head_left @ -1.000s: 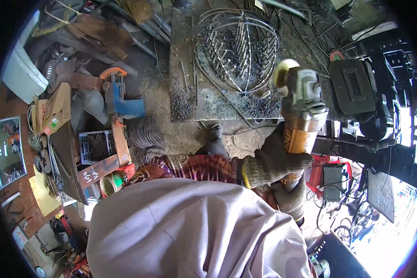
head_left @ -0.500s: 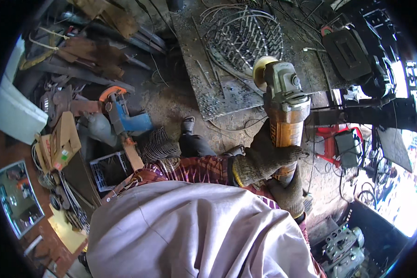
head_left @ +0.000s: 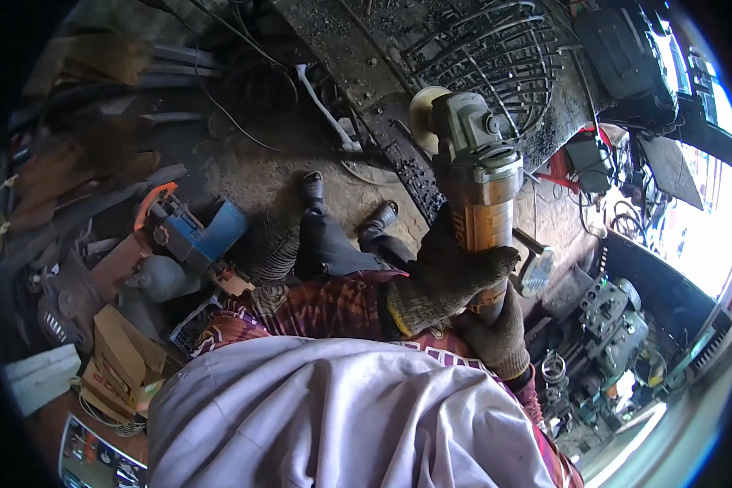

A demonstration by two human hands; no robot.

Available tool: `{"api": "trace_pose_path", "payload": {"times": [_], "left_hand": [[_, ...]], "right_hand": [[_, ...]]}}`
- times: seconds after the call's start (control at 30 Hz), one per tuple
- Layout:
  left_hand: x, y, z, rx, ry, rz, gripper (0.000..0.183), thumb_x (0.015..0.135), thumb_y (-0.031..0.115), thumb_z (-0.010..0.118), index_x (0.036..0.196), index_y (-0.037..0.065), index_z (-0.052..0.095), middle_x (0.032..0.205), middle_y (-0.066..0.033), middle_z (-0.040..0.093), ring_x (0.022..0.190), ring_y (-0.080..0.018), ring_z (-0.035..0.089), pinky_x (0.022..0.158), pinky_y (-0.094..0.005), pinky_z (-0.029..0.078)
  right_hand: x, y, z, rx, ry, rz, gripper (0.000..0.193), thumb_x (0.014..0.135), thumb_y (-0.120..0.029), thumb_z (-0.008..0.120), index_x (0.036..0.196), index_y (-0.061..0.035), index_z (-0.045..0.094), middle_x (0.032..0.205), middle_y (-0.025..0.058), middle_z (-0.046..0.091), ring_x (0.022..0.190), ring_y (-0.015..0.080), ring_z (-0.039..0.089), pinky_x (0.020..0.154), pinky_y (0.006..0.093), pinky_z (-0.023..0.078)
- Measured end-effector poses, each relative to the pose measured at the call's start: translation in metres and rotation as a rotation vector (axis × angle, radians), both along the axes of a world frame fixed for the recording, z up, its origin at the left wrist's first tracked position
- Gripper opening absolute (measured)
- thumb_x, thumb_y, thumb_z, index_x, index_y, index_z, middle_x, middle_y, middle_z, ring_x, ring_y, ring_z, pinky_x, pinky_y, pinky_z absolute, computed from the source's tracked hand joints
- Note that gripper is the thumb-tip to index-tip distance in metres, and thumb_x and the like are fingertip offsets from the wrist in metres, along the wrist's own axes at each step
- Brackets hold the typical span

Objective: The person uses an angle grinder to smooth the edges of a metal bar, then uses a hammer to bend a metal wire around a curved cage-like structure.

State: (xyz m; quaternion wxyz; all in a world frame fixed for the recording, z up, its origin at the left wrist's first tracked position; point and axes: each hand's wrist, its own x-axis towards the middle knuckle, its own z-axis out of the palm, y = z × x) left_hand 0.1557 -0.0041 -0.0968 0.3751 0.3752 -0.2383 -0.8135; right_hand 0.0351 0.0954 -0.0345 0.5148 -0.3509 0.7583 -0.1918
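Note:
An orange and grey angle grinder (head_left: 484, 220) is held upright in front of me, its pale round disc (head_left: 424, 118) at the upper left of its head. My left hand (head_left: 447, 285), in a dark knitted glove, is wrapped round the orange body. Lower down, my right hand (head_left: 500, 337), gloved too, grips the rear end, partly behind the tool. Beyond the grinder head, a round grate of metal bars (head_left: 504, 77) lies on a dark, grit-covered worktable (head_left: 366, 49). The disc appears left of the grate; whether it touches anything there I cannot tell.
A blue and orange machine (head_left: 207, 232) stands on the floor at left, near an open cardboard box (head_left: 122, 366). A thin cable (head_left: 228, 118) runs over the floor at upper left. Grey machinery with a handwheel (head_left: 553, 368) stands at lower right. A dark case (head_left: 626, 65) sits at upper right.
My view has turned and moved nearer the worktable, so the grate looks larger and the surroundings have shifted. Both my feet now show. The grinder stays in both hands.

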Motion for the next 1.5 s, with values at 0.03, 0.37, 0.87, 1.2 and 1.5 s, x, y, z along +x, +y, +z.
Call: {"api": "trace_pose_path", "payload": {"times": [0.03, 0.37, 0.87, 1.2, 1.5], "left_hand": [[0.003, -0.003, -0.001, 0.018, 0.005, -0.013, 0.072, 0.08, 0.021, 0.089, 0.136, 0.004, 0.048, 0.116, -0.0108, 0.063, 0.104, -0.0233, 0.066, 0.09, -0.04, 0.057], [0.005, -0.019, -0.013, 0.015, 0.029, -0.127, 0.078, 0.081, 0.018, 0.088, 0.143, 0.003, 0.043, 0.123, -0.0105, 0.058, 0.112, -0.0217, 0.061, 0.096, -0.0389, 0.055], [-0.01, -0.027, 0.017, -0.213, -0.023, -0.23, 0.089, 0.076, 0.028, 0.094, 0.144, 0.004, 0.041, 0.131, -0.0136, 0.059, 0.118, -0.0244, 0.061, 0.1, -0.0396, 0.053], [-0.134, -0.07, 0.026, -0.315, 0.346, -0.262, 0.05, 0.085, 0.016, 0.086, 0.123, 0.002, 0.057, 0.1, -0.0094, 0.07, 0.089, -0.0205, 0.073, 0.078, -0.0379, 0.062], [-0.244, -0.087, 0.036, -0.365, -0.339, -0.044, 0.059, 0.083, 0.029, 0.086, 0.124, -0.001, 0.055, 0.108, -0.0128, 0.068, 0.087, -0.0205, 0.071, 0.074, -0.0346, 0.059]], "right_hand": [[0.005, 0.0, -0.002, 0.043, -0.01, -0.04, 0.069, 0.082, -0.011, 0.085, 0.141, -0.0007, 0.049, 0.129, 0.0172, 0.067, 0.117, 0.0251, 0.067, 0.098, 0.0392, 0.054], [0.014, -0.008, -0.003, 0.139, 0.071, -0.131, 0.071, 0.08, -0.014, 0.087, 0.14, -0.0006, 0.049, 0.129, 0.0185, 0.068, 0.117, 0.0274, 0.067, 0.099, 0.0405, 0.053], [0.005, 0.023, -0.008, -0.238, 0.208, -0.254, 0.079, 0.08, -0.038, 0.09, 0.136, 0.0038, 0.055, 0.117, 0.0166, 0.073, 0.105, 0.0244, 0.071, 0.091, 0.0383, 0.057], [-0.088, 0.016, -0.023, -0.51, -0.489, -0.452, 0.081, 0.092, -0.051, 0.077, 0.142, 0.0054, 0.049, 0.103, 0.0083, 0.069, 0.08, 0.0151, 0.069, 0.071, 0.0289, 0.057], [-0.215, -0.024, -0.045, -0.311, 0.124, -0.188, 0.05, 0.087, -0.016, 0.077, 0.13, -0.0008, 0.059, 0.092, 0.0068, 0.067, 0.076, 0.0162, 0.066, 0.067, 0.0335, 0.056]]}}
